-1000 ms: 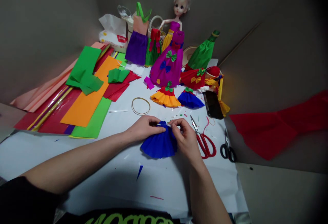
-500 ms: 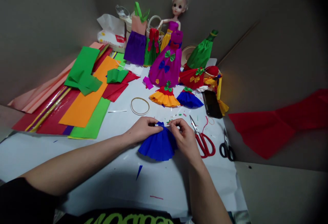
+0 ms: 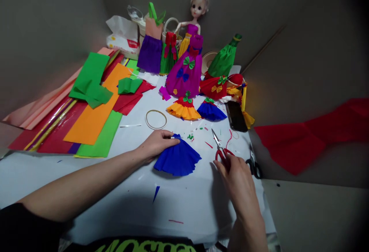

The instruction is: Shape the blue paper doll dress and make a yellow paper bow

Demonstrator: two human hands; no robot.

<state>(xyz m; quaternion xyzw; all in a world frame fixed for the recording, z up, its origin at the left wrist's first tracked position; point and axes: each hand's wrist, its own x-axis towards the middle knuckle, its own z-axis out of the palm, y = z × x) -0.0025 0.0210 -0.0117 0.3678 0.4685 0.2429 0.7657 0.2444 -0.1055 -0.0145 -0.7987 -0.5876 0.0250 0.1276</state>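
Head view: blue paper skirt (image 3: 178,159) sits just right of the left hand (image 3: 157,142), narrow waist away from me, pleats fanned back toward me over the bench (image 3: 121,198). I have the left hand pinching it near the waist, thumb on top. My read: that keeps the gathers bunched while the hem stays uncrushed. A small white bit (image 3: 173,138) shows at the thumb; too small to identify.

Right hand (image 3: 238,175) is well apart from the skirt, thumb and fingers around the handles of the red-handled scissors (image 3: 220,149). Can't tell from here whether the grip has closed. Blades point away from me, handles back to the hand, probably parked that way for an easy pickup. Black scissors (image 3: 252,161) lie just right of that hand.

Between and beyond the hands: green scraps (image 3: 190,137). Blue sliver (image 3: 156,194) on my side of the skirt. Looks like trimmings left where they fell.

Farther beyond both hands: small orange-hemmed dress (image 3: 184,110) and small blue-skirted dress (image 3: 211,111) side by side, larger magenta dress (image 3: 184,75) behind. Colored sheets (image 3: 98,110) overlap beyond and left of the left hand, I'd guess to leave working room.
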